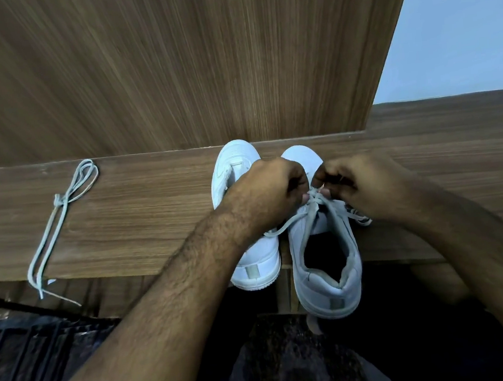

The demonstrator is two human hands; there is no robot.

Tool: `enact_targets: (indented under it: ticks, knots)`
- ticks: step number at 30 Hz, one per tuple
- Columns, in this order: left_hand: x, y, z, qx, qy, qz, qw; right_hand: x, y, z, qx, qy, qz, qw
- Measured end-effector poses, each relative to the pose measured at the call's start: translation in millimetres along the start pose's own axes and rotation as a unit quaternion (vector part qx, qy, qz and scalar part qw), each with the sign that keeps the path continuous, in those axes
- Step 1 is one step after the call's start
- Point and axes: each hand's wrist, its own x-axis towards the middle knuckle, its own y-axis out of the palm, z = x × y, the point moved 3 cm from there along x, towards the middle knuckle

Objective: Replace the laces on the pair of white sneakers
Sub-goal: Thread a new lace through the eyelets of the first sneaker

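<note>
Head view is showing a wooden shelf [141, 220] carrying two white sneakers [322, 245], side by side, toes pointing away toward the back panel [169, 68], heels overhanging the near edge. Both hands are meeting over the right sneaker's tongue: the left hand [270, 188] and right hand [364, 184] are each pinching its lace [314, 205]. A spare lace [58, 223], knotted, is lying lengthwise far left.

two sneakers [284, 218] side by side on shelf [141, 217], loose lace [58, 223] well left, hands above right sneaker [324, 244]
</note>
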Motion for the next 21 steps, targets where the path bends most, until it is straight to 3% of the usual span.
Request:
enact_targets:
  ticks: [8, 13, 21]
  knots:
    - [5, 7, -4, 0.072, -0.009, -0.007, 0.997, 3, -1, 8, -0.100, -0.084, -0.015, 0.991]
    - [2, 7, -12, 0.149, 0.045, -0.028, 0.987, 2, -3, 12, -0.115, -0.102, -0.021, 0.988]
    - [0, 4, -16, 0.152, 0.092, -0.007, 0.984, -1, -3, 14, -0.109, -0.118, -0.007, 0.987]
